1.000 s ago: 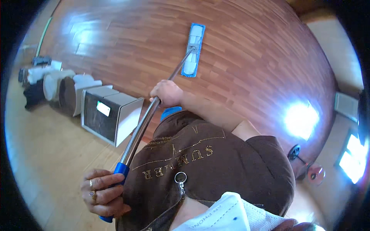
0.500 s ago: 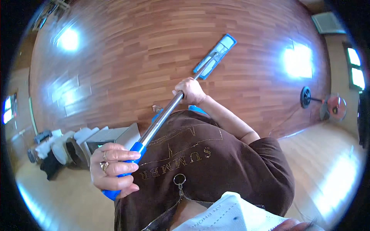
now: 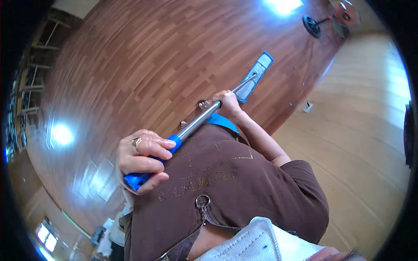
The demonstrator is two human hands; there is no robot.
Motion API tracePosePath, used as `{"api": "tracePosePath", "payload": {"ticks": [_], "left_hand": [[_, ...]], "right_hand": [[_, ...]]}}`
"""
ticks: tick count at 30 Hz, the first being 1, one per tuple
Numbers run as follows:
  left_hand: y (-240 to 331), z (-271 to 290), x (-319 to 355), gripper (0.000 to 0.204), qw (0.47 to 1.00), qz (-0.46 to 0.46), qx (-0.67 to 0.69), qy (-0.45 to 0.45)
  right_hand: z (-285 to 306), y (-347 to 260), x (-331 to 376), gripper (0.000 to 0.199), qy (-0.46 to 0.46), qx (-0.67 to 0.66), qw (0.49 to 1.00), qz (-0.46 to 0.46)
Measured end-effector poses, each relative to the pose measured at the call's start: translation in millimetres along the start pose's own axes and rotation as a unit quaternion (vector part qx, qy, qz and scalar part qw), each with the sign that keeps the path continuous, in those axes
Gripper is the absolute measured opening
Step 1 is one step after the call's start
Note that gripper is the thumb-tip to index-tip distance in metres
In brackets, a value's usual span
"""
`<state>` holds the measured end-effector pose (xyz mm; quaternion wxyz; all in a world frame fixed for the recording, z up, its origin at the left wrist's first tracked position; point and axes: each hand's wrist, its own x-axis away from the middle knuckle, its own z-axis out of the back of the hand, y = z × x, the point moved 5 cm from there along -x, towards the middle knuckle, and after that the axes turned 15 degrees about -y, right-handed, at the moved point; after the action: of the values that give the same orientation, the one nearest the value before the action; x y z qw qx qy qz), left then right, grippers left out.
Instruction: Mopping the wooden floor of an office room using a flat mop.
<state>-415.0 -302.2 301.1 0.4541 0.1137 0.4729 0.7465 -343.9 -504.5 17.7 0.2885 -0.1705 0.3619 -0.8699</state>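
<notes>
A flat mop runs slantwise across the head view, from the lower left to the upper right. My left hand [image 3: 143, 158], with a ring on one finger, is closed round the blue grip [image 3: 175, 142] at the top of the mop's pole. Farther down, my right hand [image 3: 227, 103] wraps round the silver pole [image 3: 198, 122], close to the mop's lower end in the view. The mop head [image 3: 256, 77], a long pale plate edged with blue fringe, lies flat on the wood floor [image 3: 174, 56]. My bare toes [image 3: 203, 105] show just beside the pole.
A standing fan [image 3: 345, 15] with a round black base [image 3: 311, 26] is at the far right. A pale wall [image 3: 348, 100] bounds the floor on the right. Racks [image 3: 32, 87] line the far left side. White and grey items [image 3: 111, 235] stand at the lower left.
The view has turned to my right, so the fan has gone from the right side to the top right. My left hand and the grip are higher in view; both hands keep their hold.
</notes>
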Motion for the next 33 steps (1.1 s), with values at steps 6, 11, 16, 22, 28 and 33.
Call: {"api": "tracePosePath", "payload": {"ticks": [6, 11, 16, 22, 28, 33], "left_hand": [[19, 10, 15, 0.018, 0.992, -0.017, 0.016, -0.125], [27, 3, 11, 0.019, 0.981, -0.040, 0.063, -0.179], [39, -13, -19, 0.017, 0.963, -0.041, 0.099, -0.248], [45, -30, -74, 0.013, 0.953, -0.053, 0.126, -0.270], [40, -52, -115, 0.016, 0.944, -0.063, 0.075, -0.315], [21, -89, -158, 0.014, 0.939, -0.059, 0.038, -0.337]], "right_hand": [[-21, -47, 50, 0.031, 0.117, -0.032, 0.991, -0.056], [-39, -56, 93, 0.027, 0.176, -0.004, 0.977, -0.120], [-38, -45, 130, 0.021, 0.314, -0.013, 0.931, -0.187], [12, -26, 155, 0.020, 0.396, 0.072, 0.896, -0.190], [41, 30, 174, 0.015, 0.362, 0.046, 0.898, -0.246], [78, 101, 186, 0.021, 0.348, 0.074, 0.887, -0.292]]}}
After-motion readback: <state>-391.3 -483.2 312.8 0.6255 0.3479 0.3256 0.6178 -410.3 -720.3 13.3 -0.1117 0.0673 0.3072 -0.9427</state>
